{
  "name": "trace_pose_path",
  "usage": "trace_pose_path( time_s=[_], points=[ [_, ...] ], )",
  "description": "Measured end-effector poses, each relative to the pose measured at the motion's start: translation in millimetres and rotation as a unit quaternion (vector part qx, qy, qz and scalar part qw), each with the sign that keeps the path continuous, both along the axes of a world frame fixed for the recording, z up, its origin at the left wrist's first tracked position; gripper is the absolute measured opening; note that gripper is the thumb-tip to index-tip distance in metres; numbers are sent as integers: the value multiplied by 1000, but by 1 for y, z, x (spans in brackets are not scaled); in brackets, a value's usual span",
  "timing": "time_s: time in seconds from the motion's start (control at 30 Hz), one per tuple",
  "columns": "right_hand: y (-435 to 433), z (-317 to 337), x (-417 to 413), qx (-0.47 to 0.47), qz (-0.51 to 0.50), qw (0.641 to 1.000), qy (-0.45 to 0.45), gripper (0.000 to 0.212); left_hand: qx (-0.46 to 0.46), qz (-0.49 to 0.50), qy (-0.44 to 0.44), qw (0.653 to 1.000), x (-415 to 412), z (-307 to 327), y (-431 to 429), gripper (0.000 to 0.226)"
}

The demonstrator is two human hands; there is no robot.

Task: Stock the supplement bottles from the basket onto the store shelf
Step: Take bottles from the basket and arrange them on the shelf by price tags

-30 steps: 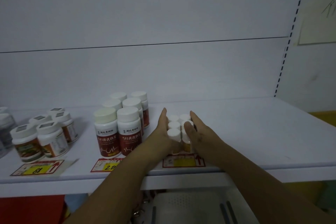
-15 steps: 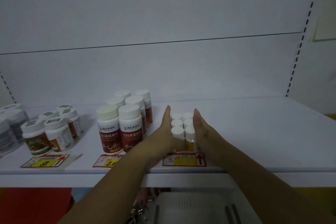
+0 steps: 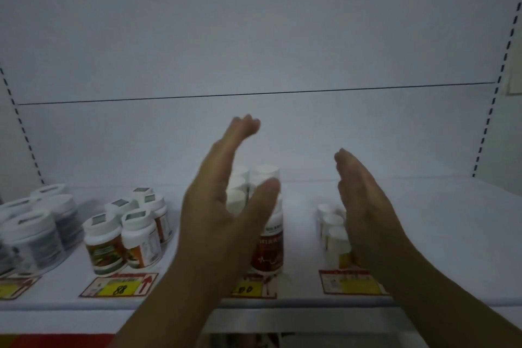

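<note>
Your left hand [image 3: 216,206] and right hand [image 3: 367,206] hover, grips released. The small supplement bottles [image 3: 332,224] stand just right of the red-label bottles [image 3: 269,251]; this batch looks placed, so next fetch more from the basket.

small bottles [image 3: 332,222] stand right of taller bottles [image 3: 269,248] on shelf [image 3: 440,234].

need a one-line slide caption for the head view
At a white store shelf, the open left hand hovers before the red-labelled bottles, the open right hand beside the small white-capped bottles.
</note>
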State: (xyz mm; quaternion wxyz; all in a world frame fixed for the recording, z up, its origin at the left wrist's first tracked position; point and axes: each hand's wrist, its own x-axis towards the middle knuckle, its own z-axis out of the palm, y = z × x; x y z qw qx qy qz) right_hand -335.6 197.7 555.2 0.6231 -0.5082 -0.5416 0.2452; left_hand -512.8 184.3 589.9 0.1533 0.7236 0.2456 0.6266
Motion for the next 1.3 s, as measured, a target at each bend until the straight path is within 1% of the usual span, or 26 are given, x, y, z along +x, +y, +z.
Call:
trace_pose_path(
  time_s=[0.03, 0.07, 0.13, 0.17, 0.23, 0.27, 0.3, 0.37, 0.43, 0.5, 0.6, 0.7, 0.83, 0.9, 1.0, 1.13, 1.2, 1.3],
  points=[
    [4, 2, -17, -6, 14, 1000, -6, 93, -28, 11, -40, 999, -15, 2, 9, 49],
    [10, 3, -32, -27, 28, 999, 2, 93, -72, 24, -70, 995, -26, 1, 20, 48],
    [28, 3, -53, -104, 49, 991, 70, 79, -201, 16, -102, 974, -35, -11, 45, 49],
    [38, 3, -58, -140, 53, 983, 107, 74, -281, 2, -112, 953, -36, -20, 60, 50],
    [58, 7, -62, -172, 57, 972, 152, 69, -423, -43, -144, 894, -36, -32, 84, 58],
    [68, 10, -61, -176, 56, 969, 164, 67, -467, -75, -166, 865, -35, -34, 96, 63],
    [77, 14, -58, -183, 53, 967, 169, 64, -491, -104, -180, 846, -34, -34, 107, 67],
    [93, 19, -50, -208, 47, 961, 174, 65, -502, -146, -192, 830, -32, -32, 125, 68],
    [106, 22, -42, -236, 52, 958, 155, 65, -503, -176, -175, 828, -31, -33, 134, 62],
    [114, 21, -39, -258, 70, 955, 127, 58, -513, -216, -143, 818, -31, -42, 134, 56],
    [114, 18, -42, -277, 94, 948, 124, 42, -523, -255, -137, 802, -33, -55, 137, 53],
    [113, 17, -42, -268, 95, 954, 93, 33, -497, -281, -142, 809, -33, -60, 140, 48],
    [109, 18, -39, -273, 99, 952, 98, 21, -484, -244, -135, 830, -32, -63, 141, 51],
    [107, 18, -39, -271, 91, 952, 111, 24, -486, -231, -127, 833, -30, -63, 142, 52],
    [103, 14, -43, -261, 93, 951, 134, 33, -498, -214, -134, 829, -28, -62, 140, 52],
    [96, 11, -50, -248, 99, 942, 203, 47, -515, -226, -144, 814, -30, -62, 137, 53],
    [88, 7, -52, -234, 95, 937, 240, 47, -519, -235, -147, 809, -34, -61, 136, 51],
    [75, -6, -56, -230, 93, 928, 280, 54, -531, -255, -154, 793, -39, -64, 134, 59]
  ],
)
